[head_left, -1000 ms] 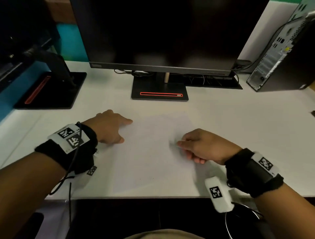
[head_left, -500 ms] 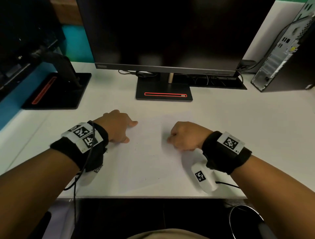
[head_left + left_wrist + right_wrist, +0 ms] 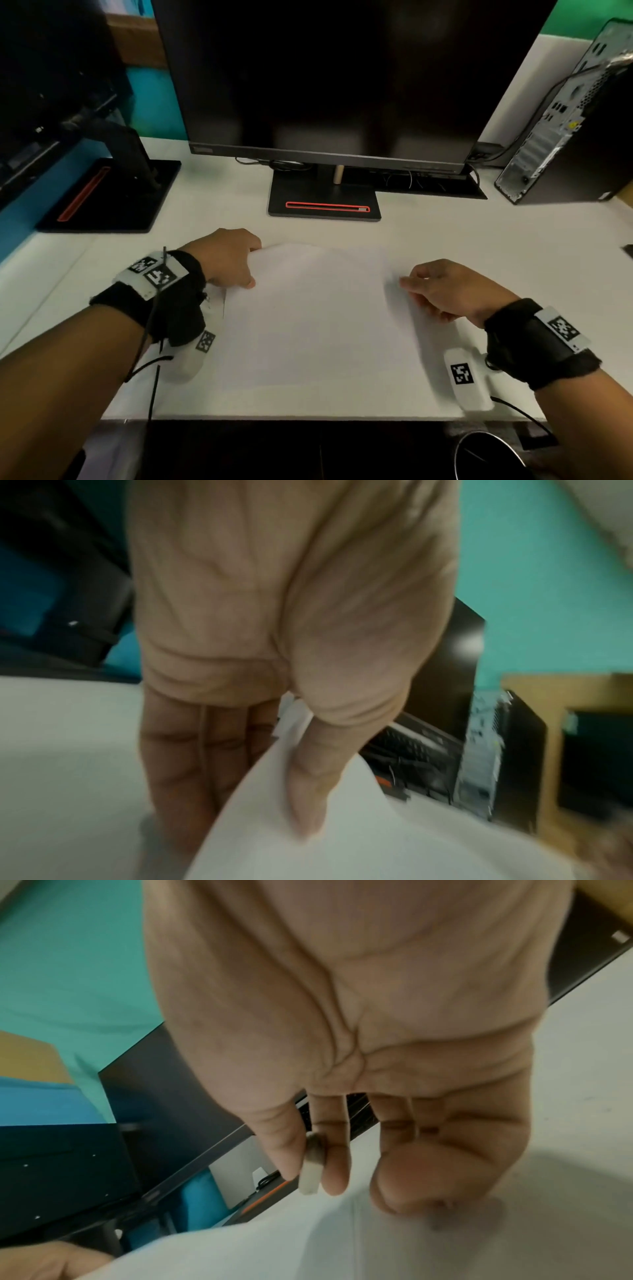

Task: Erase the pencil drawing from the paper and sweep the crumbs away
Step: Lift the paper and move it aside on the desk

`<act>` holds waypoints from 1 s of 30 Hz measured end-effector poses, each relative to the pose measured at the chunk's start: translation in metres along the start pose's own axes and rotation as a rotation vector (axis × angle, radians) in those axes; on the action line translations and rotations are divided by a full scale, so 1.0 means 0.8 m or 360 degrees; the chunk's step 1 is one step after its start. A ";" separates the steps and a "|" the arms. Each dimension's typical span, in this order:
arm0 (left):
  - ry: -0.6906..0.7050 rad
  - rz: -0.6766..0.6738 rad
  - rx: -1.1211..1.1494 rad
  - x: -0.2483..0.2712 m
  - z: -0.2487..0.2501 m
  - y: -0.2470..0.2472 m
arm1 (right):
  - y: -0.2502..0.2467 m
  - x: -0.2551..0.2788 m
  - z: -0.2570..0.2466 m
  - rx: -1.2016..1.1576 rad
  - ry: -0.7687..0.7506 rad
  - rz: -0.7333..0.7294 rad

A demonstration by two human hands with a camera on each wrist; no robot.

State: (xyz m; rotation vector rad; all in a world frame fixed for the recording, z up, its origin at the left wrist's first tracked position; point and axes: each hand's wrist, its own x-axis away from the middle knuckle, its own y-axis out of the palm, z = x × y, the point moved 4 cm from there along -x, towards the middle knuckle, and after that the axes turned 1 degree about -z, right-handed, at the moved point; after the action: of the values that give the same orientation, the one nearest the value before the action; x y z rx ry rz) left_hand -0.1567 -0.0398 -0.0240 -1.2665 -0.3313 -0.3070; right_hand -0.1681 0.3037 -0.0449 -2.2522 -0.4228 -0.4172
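- Paper [image 3: 318, 322] lies mid-frame in the head view on the white desk [image 3: 479, 246], in front of the monitor stand [image 3: 323, 202].
- Left hand [image 3: 227, 260] pinches the paper's left edge: thumb on top, fingers curled under, clear in the left wrist view. That edge is lifted and the sheet bows upward at upper left.
- Right hand [image 3: 442, 291] sits at the paper's right edge. It holds a small eraser [image 3: 312, 1164] between thumb and forefinger; one end is dirty grey. The other fingers are curled, their tips close to the sheet.
- No drawing visible on the sheet from here; crumbs are too small to make out. Judgement: erasing is mostly done, and lifting the sheet looks like a move to tip the crumbs off.
- Handling: the sheet is light, thin and floppy. It bends under its own weight and creases easily if pinched hard.
- Best hold: an edge or corner with a flat thumb-and-finger pinch; support the opposite edge to keep it from folding.
- Eraser: small, firm, grippy; a fingertip pinch is enough.
- Risk: a fast tilt could scatter crumbs across the desk.
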 end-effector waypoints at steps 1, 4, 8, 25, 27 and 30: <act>0.0003 0.0056 0.0141 -0.002 -0.003 -0.007 | -0.004 0.000 0.001 -0.0026 -0.0023 0.0013; 0.0135 0.0255 0.0444 0.003 -0.002 -0.034 | -0.019 -0.004 -0.001 -0.0212 -0.0162 0.0075; 0.0323 0.0504 0.0673 0.021 0.015 -0.061 | -0.039 -0.013 -0.016 -0.0398 -0.0341 0.0161; 0.0450 0.0996 0.1304 0.024 0.036 -0.094 | -0.098 0.003 -0.044 -0.0343 -0.0837 0.0651; 0.0471 0.1002 0.1349 0.022 0.040 -0.090 | -0.104 0.003 -0.038 -0.0382 -0.0833 0.0709; 0.0486 0.1002 0.1354 0.021 0.048 -0.090 | -0.108 0.000 -0.031 -0.0395 -0.0825 0.0764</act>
State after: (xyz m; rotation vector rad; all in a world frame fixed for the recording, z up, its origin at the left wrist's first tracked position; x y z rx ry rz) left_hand -0.1733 -0.0234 0.0560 -0.4220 0.2035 0.1815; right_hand -0.2094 0.3395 0.0270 -2.5926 -0.0733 0.3913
